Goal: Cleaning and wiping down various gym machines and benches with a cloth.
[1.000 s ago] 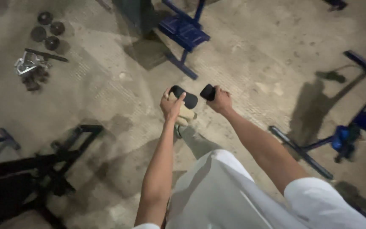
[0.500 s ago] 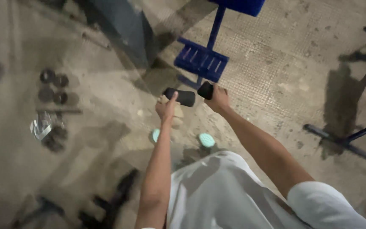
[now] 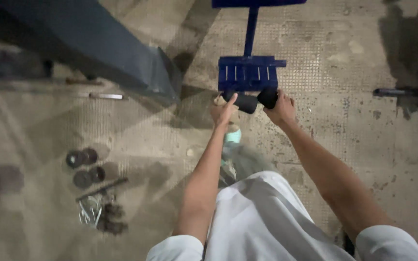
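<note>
Rough concrete floor (image 3: 354, 96) lay below as my left hand (image 3: 224, 112) and right hand (image 3: 281, 107) each closed their grip on a black cylinder (image 3: 246, 102) and (image 3: 268, 96), held before the blue metal frame (image 3: 247, 72); both looked rigid, light, best held mid-length.

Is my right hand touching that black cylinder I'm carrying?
Touching. The head view shows the right hand closed around one end of the black cylinder, with no gap visible.
</note>
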